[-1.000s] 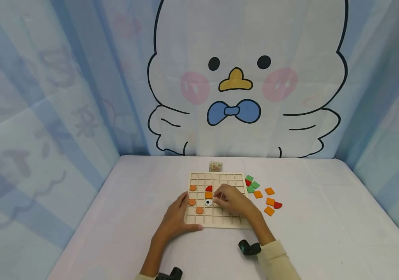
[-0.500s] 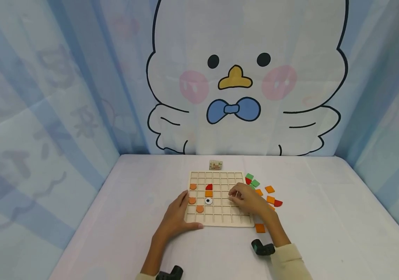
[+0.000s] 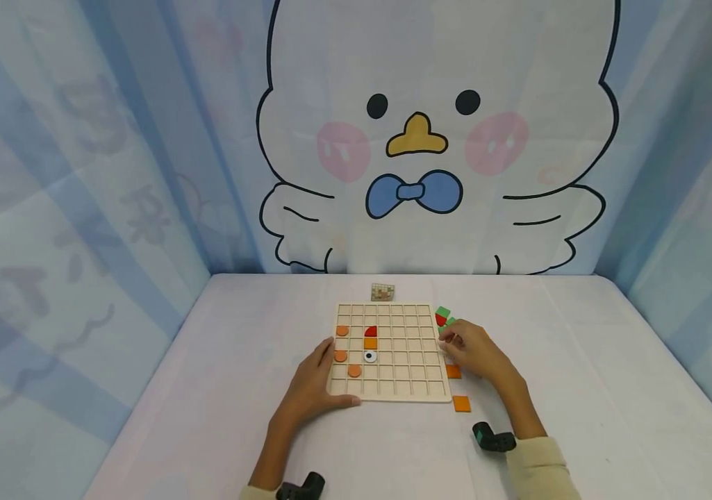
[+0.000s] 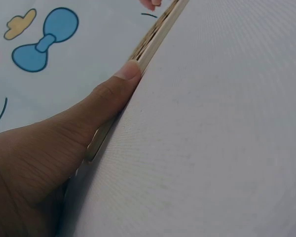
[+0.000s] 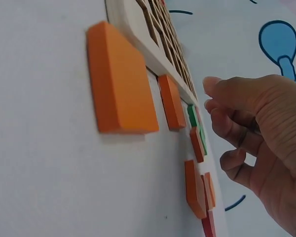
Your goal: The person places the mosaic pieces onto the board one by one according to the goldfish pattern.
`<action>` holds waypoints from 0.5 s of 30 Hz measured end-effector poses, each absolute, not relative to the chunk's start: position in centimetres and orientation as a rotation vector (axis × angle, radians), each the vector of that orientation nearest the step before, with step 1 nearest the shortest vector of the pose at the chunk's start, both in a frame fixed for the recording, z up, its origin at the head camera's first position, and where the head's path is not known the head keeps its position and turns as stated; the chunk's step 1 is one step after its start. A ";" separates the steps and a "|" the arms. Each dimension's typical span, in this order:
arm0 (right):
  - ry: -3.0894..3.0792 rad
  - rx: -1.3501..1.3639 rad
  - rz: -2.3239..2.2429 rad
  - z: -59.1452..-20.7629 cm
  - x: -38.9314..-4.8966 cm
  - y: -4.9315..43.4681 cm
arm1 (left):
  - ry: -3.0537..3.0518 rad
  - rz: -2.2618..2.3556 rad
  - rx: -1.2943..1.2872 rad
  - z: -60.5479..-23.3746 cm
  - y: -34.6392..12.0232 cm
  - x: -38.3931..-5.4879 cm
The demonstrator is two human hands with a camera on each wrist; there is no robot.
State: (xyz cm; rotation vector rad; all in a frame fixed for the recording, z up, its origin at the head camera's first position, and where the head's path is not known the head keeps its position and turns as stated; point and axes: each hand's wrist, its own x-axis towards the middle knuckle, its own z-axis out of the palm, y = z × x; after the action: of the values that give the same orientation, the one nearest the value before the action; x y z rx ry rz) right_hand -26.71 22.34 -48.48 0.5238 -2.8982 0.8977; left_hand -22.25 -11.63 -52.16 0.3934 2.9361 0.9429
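Note:
A pale wooden grid board [image 3: 412, 351] lies on the table. In its cells sit several orange discs [image 3: 354, 371], a red quarter-round piece [image 3: 371, 331], an orange square tile [image 3: 370, 343] and a white disc with a black dot [image 3: 370, 356]. My left hand [image 3: 313, 387] rests against the board's near left corner, fingers along the left side and thumb [image 4: 128, 71] straight on the front edge. Past the right edge, my right hand [image 3: 474, 351] hovers above loose tiles, partly hiding them. The right wrist view shows its fingers [image 5: 234, 131] loosely bent, holding nothing.
Loose orange tiles [image 3: 462, 404] lie along the board's right side, with green tiles [image 3: 443, 312] and a red piece [image 3: 440, 320] farther back. Behind the board lies a small patterned packet or card [image 3: 383, 292]. A printed curtain [image 3: 418, 236] hangs at the table's far edge.
My right hand has moved right, from beside the white disc across the board to the loose tiles. Orange tiles near the front right corner have come into view. My left hand stays put.

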 end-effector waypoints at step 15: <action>-2.945 0.365 0.898 -49.0 -26.8 25.0 | 2.955 0.925 0.429 -52.1 -11.7 -22.2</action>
State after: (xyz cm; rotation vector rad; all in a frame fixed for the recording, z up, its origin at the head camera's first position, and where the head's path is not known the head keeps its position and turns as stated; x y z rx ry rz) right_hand -26.85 25.05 -49.05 0.3655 -2.9445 0.8980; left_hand -22.23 -11.67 -52.11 0.4293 2.9548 0.9249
